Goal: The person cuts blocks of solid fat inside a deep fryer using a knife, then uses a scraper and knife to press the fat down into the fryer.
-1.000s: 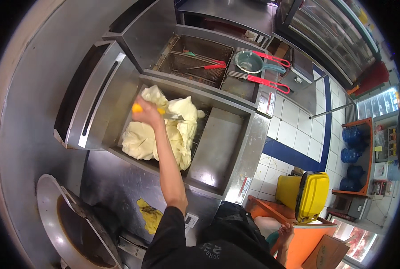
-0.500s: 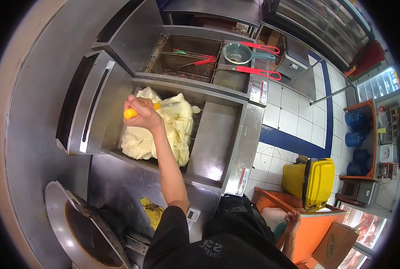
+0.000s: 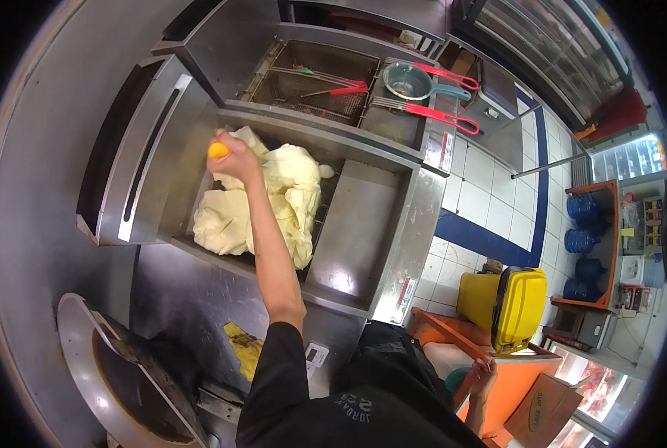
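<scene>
My left hand is closed around the yellow handle of a knife. Its blade is out of sight behind the hand, at the pale solid fat. That fat lies in large torn lumps in the left part of a steel fryer tank, over a dark grate. My left forearm passes above the lumps. At the lower right, my right hand has its fingers bent beside the edge of an orange box-like stand; what they hold, if anything, cannot be made out.
Behind the tank are a fry basket with red-handled tongs, a blue-green sieve and red-handled forks. A wok of dark oil stands lower left, near a yellow cloth. A yellow bin stands right.
My left hand has tipped the knife, so the blade seen earlier over the fat no longer shows. The view has shifted slightly. My right hand stays by the orange edge.
</scene>
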{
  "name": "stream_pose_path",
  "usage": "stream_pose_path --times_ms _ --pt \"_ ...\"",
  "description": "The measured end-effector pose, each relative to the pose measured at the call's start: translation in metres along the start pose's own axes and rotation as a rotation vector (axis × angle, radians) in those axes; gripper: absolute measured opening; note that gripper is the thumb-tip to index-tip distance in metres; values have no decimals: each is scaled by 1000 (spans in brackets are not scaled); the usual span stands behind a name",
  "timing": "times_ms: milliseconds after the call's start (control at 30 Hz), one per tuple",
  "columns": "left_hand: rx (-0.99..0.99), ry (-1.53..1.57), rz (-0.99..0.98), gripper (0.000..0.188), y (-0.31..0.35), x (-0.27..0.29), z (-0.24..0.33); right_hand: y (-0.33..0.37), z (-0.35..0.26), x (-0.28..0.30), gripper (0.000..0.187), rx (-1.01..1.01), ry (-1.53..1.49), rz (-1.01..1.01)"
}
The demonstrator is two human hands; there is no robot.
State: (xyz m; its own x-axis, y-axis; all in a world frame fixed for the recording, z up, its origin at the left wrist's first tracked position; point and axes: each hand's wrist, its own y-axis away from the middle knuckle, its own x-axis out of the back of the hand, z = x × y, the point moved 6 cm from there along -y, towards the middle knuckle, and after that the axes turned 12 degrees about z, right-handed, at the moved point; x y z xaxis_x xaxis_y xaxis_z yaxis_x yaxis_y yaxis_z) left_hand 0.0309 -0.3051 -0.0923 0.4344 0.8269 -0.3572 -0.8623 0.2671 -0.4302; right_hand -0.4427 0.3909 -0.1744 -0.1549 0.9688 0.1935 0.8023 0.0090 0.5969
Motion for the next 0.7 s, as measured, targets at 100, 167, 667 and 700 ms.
stream_pose_path --times_ms 100,167,667,700 --pt "96 -8 -126 38 13 11 -39 -4 7 0 33 1 1 -49" --pt "123 -26 -201 38 20 15 -32 -10 15 1 33 14 21 -49" --pt "481 215 -235 37 40 72 21 -24 2 -66 35 42 55 -166" --pt "499 228 -226 37 40 74 29 -23 1 -65 36 46 41 -177"
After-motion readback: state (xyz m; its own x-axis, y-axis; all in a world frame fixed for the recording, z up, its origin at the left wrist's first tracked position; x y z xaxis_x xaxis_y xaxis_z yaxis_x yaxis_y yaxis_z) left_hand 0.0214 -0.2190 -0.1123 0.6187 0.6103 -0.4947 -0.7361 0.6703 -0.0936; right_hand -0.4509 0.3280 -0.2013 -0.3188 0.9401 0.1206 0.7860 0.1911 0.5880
